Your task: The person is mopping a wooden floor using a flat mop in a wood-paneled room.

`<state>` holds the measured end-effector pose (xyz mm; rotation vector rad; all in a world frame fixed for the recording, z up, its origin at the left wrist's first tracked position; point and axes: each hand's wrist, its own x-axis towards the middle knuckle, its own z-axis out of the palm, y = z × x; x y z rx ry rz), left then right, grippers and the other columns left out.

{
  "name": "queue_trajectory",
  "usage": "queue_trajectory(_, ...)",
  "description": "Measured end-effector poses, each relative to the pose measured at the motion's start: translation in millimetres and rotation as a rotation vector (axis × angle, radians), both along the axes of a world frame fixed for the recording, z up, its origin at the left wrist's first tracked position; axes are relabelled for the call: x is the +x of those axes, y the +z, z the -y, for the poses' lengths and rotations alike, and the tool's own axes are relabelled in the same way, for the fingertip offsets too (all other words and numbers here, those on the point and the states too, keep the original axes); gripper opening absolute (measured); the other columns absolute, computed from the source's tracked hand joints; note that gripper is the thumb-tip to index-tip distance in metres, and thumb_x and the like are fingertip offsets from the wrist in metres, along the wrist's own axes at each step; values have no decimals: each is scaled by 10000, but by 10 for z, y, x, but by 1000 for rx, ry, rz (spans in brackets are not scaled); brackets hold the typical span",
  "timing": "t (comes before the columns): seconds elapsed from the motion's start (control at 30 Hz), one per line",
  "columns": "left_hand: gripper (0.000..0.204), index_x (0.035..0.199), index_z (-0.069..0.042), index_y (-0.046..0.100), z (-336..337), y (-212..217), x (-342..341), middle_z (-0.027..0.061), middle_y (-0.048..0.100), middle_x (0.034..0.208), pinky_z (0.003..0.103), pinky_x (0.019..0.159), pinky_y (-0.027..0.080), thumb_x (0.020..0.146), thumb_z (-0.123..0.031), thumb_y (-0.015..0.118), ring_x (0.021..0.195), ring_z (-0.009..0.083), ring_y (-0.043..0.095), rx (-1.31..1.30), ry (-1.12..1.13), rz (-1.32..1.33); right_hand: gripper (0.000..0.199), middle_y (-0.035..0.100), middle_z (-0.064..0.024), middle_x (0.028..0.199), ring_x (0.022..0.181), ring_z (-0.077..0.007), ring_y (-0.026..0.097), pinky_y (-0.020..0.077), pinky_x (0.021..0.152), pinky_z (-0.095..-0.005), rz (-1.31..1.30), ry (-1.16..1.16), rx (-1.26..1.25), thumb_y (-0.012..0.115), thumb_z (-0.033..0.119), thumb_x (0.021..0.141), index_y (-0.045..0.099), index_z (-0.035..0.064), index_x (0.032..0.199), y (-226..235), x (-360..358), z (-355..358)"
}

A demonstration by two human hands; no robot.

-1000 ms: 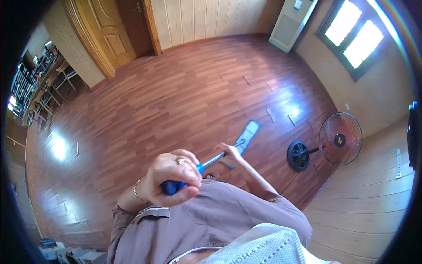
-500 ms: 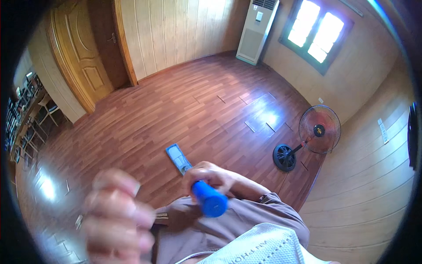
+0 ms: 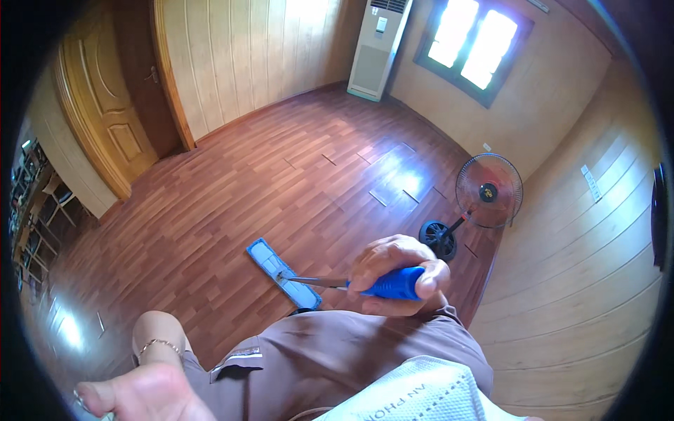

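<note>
My right hand (image 3: 397,263) is closed round the blue grip (image 3: 393,284) at the top of a flat mop's pole, its thumb over the end. The thin pole (image 3: 319,281) slants away leftward to a long blue mop head (image 3: 263,258), which lies flat on the wooden floor just ahead of me. At the lower left, my left hand (image 3: 151,396) is raised with the palm showing and the thumb stretched out, holding nothing visible. The lower edge cuts off part of it. A thin bracelet (image 3: 161,344) circles that wrist.
A standing fan (image 3: 489,191) is on the right near the wall. Against the far wall stands a tall white air conditioner (image 3: 375,52), beside a bright window (image 3: 472,42). Wooden doors (image 3: 109,105) are at the left, with chairs (image 3: 60,193) beyond. Some floorboards have raised or gapped edges.
My right hand has swung right with the mop grip, and more of the pole and mop head shows. My left hand has dropped lower and opened out. The whole view has shifted slightly.
</note>
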<state>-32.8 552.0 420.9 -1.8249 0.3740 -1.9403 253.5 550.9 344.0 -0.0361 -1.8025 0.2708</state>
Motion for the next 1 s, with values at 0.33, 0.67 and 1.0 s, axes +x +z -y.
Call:
queue_trajectory(0.33, 340, 837, -156, 394, 263, -93, -179, -36, 368, 838, 465, 857, 326, 847, -487, 475, 846, 150, 411, -179, 199, 410, 273, 631, -78, 758, 602, -218, 649, 515, 522, -311, 489, -343, 83, 790, 147, 735, 526, 80, 745, 791, 283, 317)
queue_trajectory(0.67, 155, 754, -274, 366, 396, -8, -113, -115, 350, 731, 474, 832, 303, 791, -393, 459, 750, 43, 405, -671, -480, -37, 196, 624, -48, 933, 645, -216, 644, 508, 519, -307, 1250, -681, -467, 721, 241, 784, 591, 94, 773, 1377, 293, 745)
queue_trajectory(1.0, 68, 895, -276, 656, -377, -549, 95, -141, 572, 830, 320, 714, 387, 841, -309, 681, 893, 58, 482, -638, -920, -356, 82, 634, -108, 897, 752, -292, 650, 522, 643, -387, 1164, -875, -662, 673, 102, 735, 655, 68, 808, 1073, 228, 863)
